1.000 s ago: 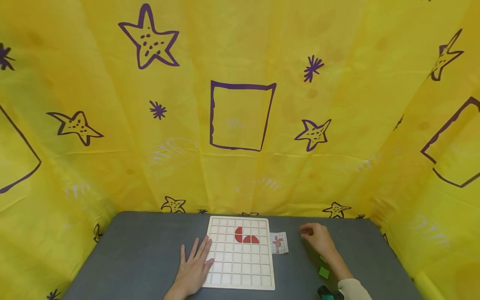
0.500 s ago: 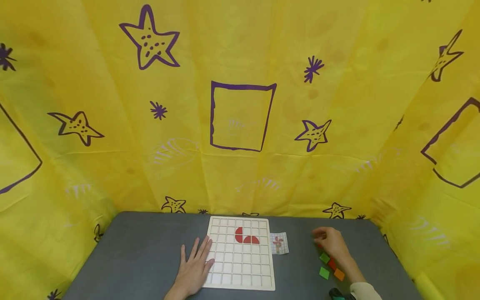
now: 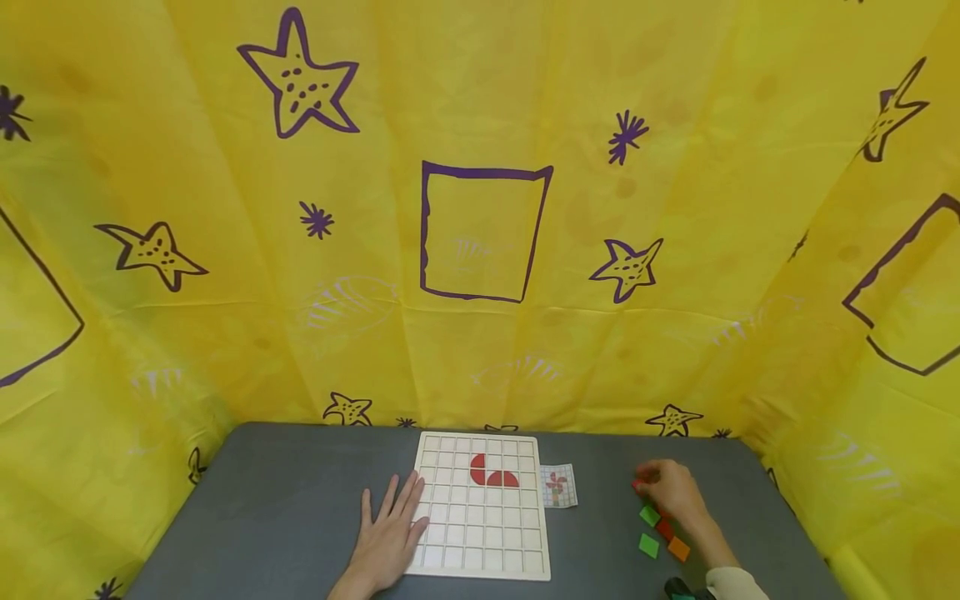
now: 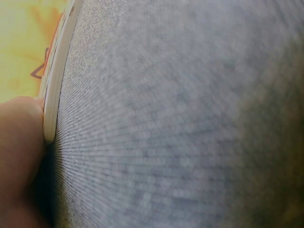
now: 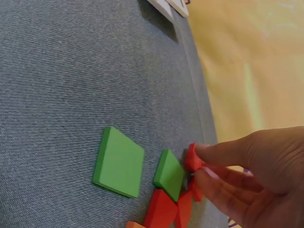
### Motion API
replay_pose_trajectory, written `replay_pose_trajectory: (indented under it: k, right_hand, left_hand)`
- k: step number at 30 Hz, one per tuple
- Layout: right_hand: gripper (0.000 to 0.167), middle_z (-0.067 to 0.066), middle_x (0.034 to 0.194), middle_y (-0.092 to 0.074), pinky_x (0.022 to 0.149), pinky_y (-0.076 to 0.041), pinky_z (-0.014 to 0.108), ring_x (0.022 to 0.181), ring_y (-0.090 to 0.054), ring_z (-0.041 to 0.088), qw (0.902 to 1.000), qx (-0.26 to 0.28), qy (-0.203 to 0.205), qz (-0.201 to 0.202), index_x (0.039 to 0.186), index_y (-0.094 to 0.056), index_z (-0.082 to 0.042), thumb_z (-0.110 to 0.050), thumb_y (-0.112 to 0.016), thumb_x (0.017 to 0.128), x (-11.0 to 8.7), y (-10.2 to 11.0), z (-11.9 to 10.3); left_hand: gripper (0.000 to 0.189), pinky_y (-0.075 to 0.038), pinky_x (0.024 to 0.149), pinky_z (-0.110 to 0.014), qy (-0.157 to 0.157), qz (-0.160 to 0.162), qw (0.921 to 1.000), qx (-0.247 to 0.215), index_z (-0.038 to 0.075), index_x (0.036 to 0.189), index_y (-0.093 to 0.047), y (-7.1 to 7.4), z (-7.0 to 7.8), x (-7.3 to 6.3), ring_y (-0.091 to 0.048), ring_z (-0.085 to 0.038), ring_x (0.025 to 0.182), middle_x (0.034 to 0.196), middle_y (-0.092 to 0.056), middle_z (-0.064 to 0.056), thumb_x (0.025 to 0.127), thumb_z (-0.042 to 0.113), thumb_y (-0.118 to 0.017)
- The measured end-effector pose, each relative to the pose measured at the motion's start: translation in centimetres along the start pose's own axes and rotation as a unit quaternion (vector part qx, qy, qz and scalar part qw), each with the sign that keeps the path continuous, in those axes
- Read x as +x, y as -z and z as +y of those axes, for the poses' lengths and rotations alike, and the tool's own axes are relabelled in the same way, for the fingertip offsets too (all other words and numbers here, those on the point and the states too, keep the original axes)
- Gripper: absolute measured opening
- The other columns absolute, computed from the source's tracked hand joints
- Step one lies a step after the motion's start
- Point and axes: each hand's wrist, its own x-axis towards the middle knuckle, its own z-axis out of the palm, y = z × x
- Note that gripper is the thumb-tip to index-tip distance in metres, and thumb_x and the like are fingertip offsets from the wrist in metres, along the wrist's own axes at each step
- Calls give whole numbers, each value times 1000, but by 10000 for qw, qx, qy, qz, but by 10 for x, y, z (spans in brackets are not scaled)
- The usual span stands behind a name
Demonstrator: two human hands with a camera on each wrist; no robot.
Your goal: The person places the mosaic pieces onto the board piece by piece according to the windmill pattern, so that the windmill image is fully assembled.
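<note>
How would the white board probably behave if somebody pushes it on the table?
The white board is probably stiff, since its sides look straight and its edge solid. It seems unlikely to roll or tip, because it lies flat on the table. The left hand touches its left edge, so it may resist sliding a little.

Yellow starfish-print curtain (image 3: 480,233) behind grey table (image 3: 285,500)

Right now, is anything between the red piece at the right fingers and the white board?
Yes, the pattern card, at the right edge of the white board; nothing else shows between that and the red piece.
</note>
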Motion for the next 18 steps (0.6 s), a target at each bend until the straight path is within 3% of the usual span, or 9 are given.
replay_pose_trajectory:
  k: [3,11,18]
  right_hand:
    - [26,15,90,-72,65,-54,41,79,-65,27,10000,-73,-41,-47,100,-73,5,1,-78,76,1,-4,3]
    - [23,18,89,-72,71,-55,49,82,-67,36,9981,-506,328,125,96,-74,7,2,-79,74,4,-10,1]
    - [20,19,87,-72,69,-56,48,80,-68,36,9970,-560,499,205,92,-75,7,4,-79,72,6,-13,-3]
  left_hand:
    - [59,4,110,-69,54,-90,9999,50,11,153,-35,1,1,0,-18,-37,147,161,-27,-5,103,41,-43]
    - [59,4,110,-69,5,37,10000,59,10,152,-36,-2,-1,1,-19,-37,147,160,-28,-6,103,41,-44]
    - [57,3,109,-70,-171,331,9993,7,8,150,-38,-5,-2,0,-23,-40,144,158,-32,-9,102,39,-46]
